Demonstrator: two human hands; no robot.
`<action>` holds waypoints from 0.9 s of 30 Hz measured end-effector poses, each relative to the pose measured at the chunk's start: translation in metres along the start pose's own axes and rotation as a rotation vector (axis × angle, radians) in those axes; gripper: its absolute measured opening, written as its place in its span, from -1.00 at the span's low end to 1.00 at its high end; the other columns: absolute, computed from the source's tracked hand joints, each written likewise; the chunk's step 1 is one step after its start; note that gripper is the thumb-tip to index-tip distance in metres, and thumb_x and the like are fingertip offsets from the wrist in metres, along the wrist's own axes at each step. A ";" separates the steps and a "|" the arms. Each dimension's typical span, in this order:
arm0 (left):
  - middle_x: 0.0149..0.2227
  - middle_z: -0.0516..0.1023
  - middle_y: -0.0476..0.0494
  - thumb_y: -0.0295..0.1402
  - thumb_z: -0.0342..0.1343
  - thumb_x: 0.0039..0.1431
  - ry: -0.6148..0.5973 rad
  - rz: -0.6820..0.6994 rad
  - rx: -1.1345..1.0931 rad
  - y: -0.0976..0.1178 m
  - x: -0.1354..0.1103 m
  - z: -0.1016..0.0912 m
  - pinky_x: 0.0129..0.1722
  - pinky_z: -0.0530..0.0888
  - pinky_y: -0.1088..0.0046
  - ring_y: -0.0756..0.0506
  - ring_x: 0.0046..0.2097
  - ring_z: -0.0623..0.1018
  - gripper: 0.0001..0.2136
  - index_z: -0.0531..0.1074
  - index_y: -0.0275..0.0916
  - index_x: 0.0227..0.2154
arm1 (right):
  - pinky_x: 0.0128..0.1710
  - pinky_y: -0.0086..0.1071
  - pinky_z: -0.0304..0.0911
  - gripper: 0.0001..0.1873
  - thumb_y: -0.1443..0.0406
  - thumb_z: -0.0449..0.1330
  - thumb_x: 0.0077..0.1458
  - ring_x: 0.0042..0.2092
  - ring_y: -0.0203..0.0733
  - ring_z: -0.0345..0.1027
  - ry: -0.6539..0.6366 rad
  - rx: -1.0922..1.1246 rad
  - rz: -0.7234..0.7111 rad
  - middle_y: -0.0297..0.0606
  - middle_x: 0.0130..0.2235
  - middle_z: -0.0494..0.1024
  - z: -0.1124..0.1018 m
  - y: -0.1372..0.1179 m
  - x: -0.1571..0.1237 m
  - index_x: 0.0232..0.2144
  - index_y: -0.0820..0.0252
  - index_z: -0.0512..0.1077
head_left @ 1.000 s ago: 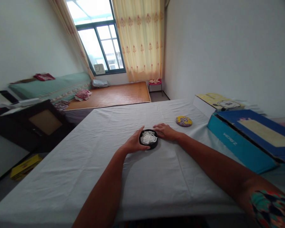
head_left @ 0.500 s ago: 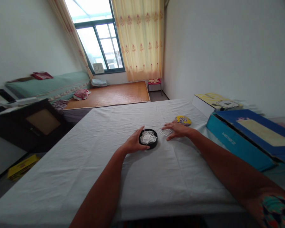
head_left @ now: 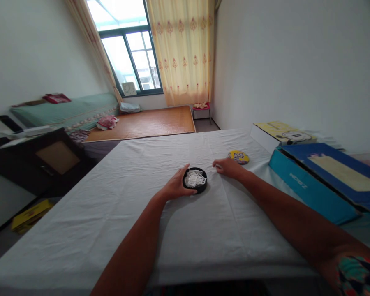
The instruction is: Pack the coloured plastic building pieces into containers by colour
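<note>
A round black tin (head_left: 202, 188) sits on the white-covered table, filled with white plastic lattice pieces (head_left: 195, 178). My left hand (head_left: 176, 184) curves around the tin's left side, thumb along the near rim and fingers at the far rim. To the right of the tin, my right hand (head_left: 228, 167) is closed, low over the cloth. A small pale bit shows at its curled fingertips; the rest of the white lattice piece is hidden in the fingers. Just beyond that hand lies a round yellow lid (head_left: 238, 156) with purple print.
A blue box (head_left: 308, 181) and a yellow-and-white box (head_left: 282, 132) stand along the table's right side. Past the far table edge is a bed with a brown mat (head_left: 148, 121). On the left stands a dark cabinet (head_left: 46, 158); a yellow box (head_left: 32, 216) lies below it.
My right hand has gone from spread over the white lattice piece to closed, and the piece no longer shows on the cloth. My left hand stays on the tin.
</note>
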State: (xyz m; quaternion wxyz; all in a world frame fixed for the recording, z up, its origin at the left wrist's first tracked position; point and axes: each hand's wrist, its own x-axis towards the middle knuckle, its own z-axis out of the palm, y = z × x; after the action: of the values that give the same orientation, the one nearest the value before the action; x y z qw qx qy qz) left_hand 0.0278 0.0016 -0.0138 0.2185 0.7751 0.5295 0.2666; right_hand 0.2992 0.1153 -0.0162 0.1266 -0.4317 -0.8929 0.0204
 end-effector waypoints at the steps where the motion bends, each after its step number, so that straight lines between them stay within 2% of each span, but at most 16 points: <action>1: 0.31 0.13 -0.41 -0.12 0.38 -0.19 -0.001 0.001 -0.002 0.000 0.000 0.000 0.31 0.14 0.11 -0.31 0.32 0.18 0.07 -0.06 -0.33 0.33 | -0.28 -0.42 0.23 -0.74 0.33 0.12 0.09 -0.30 -0.17 0.48 0.018 0.022 0.046 -0.24 -0.33 0.63 -0.001 0.002 0.000 -0.20 0.11 0.56; 4: 0.31 0.13 -0.40 -0.12 0.38 -0.19 0.006 0.001 -0.001 0.002 0.000 0.001 0.31 0.14 0.10 -0.31 0.32 0.18 0.06 -0.05 -0.32 0.33 | -0.30 -0.43 0.24 -0.78 0.31 0.15 0.09 -0.37 -0.21 0.45 0.137 0.145 0.126 -0.31 -0.43 0.59 -0.008 0.000 0.000 -0.25 0.10 0.57; 6: 0.31 0.13 -0.41 -0.13 0.38 -0.20 0.008 0.003 -0.004 0.003 0.000 0.001 0.31 0.13 0.10 -0.32 0.32 0.18 0.06 -0.05 -0.33 0.33 | -0.31 -0.44 0.26 -0.78 0.29 0.15 0.10 -0.40 -0.25 0.44 0.242 0.290 0.096 -0.34 -0.41 0.59 -0.013 -0.013 -0.001 -0.22 0.10 0.56; 9: 0.32 0.12 -0.42 -0.13 0.39 -0.21 0.013 0.010 -0.024 0.001 0.000 0.003 0.31 0.13 0.08 -0.32 0.32 0.18 0.08 -0.07 -0.34 0.34 | -0.23 -0.42 0.33 -0.75 0.26 0.11 0.18 -0.29 -0.26 0.47 0.317 0.511 -0.129 -0.32 -0.27 0.62 -0.016 -0.049 -0.007 -0.14 0.10 0.52; 12: 0.32 0.12 -0.41 -0.15 0.39 -0.22 0.024 0.019 -0.051 -0.001 0.000 0.005 0.31 0.13 0.07 -0.33 0.32 0.17 0.09 -0.09 -0.32 0.34 | 0.02 -0.31 0.30 -0.72 0.25 0.08 0.24 -0.03 -0.19 0.42 0.248 0.556 -0.452 -0.22 -0.07 0.58 -0.011 -0.081 -0.013 -0.06 0.11 0.49; 14: 0.33 0.11 -0.40 -0.16 0.39 -0.22 0.020 0.026 -0.067 -0.002 0.000 0.006 0.31 0.13 0.07 -0.32 0.33 0.16 0.09 -0.10 -0.30 0.35 | 0.13 -0.24 0.22 -0.69 0.22 0.08 0.26 0.10 -0.15 0.33 0.191 0.520 -0.564 -0.17 0.02 0.54 -0.007 -0.089 -0.015 0.00 0.12 0.46; 16: 0.33 0.10 -0.40 -0.15 0.39 -0.22 0.014 0.027 -0.069 -0.002 0.000 0.005 0.31 0.12 0.08 -0.32 0.33 0.15 0.10 -0.10 -0.31 0.35 | 0.15 -0.20 0.19 -0.67 0.21 0.05 0.28 0.12 -0.13 0.30 0.212 0.500 -0.502 -0.15 0.03 0.53 -0.005 -0.083 -0.013 0.01 0.15 0.45; 18: 0.33 0.09 -0.41 -0.14 0.39 -0.22 0.014 0.015 -0.055 0.000 0.000 0.004 0.32 0.10 0.07 -0.32 0.33 0.15 0.10 -0.10 -0.31 0.35 | 0.09 -0.20 0.24 -0.67 0.25 -0.01 0.30 0.03 -0.13 0.36 0.274 0.478 -0.328 -0.14 -0.03 0.57 -0.004 -0.068 -0.010 -0.02 0.17 0.47; 20: 0.32 0.12 -0.41 -0.13 0.39 -0.21 0.010 0.013 -0.033 0.002 0.000 0.003 0.31 0.11 0.07 -0.32 0.32 0.16 0.09 -0.07 -0.30 0.35 | 0.04 -0.17 0.26 -0.70 0.29 0.02 0.27 -0.04 -0.11 0.40 0.248 0.406 -0.211 -0.13 -0.09 0.59 -0.002 -0.048 -0.006 -0.07 0.19 0.50; 24: 0.28 0.21 -0.31 -0.15 0.37 -0.15 -0.016 0.089 -0.014 0.003 -0.001 -0.001 0.30 0.16 0.10 -0.28 0.29 0.21 -0.03 0.04 -0.19 0.33 | 0.02 -0.19 0.25 -0.72 0.31 0.26 0.04 -0.07 -0.08 0.43 -0.031 0.282 -0.304 -0.18 -0.12 0.61 0.004 -0.020 -0.002 -0.15 0.14 0.56; 27: 0.27 0.21 -0.25 -0.18 0.36 -0.13 -0.036 0.078 -0.006 0.004 -0.002 -0.002 0.28 0.18 0.10 -0.30 0.28 0.23 -0.21 0.25 -0.08 0.23 | -0.06 -0.31 0.29 -0.73 0.42 0.18 0.04 -0.13 -0.15 0.47 -0.076 0.259 -0.288 -0.20 -0.18 0.62 0.007 -0.015 0.000 -0.22 0.13 0.59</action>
State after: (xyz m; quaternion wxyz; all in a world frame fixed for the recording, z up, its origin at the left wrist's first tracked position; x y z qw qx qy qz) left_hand 0.0291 -0.0015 -0.0098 0.2198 0.7993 0.4938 0.2625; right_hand 0.2861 0.1070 -0.0207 0.1487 -0.2787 -0.9394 0.1330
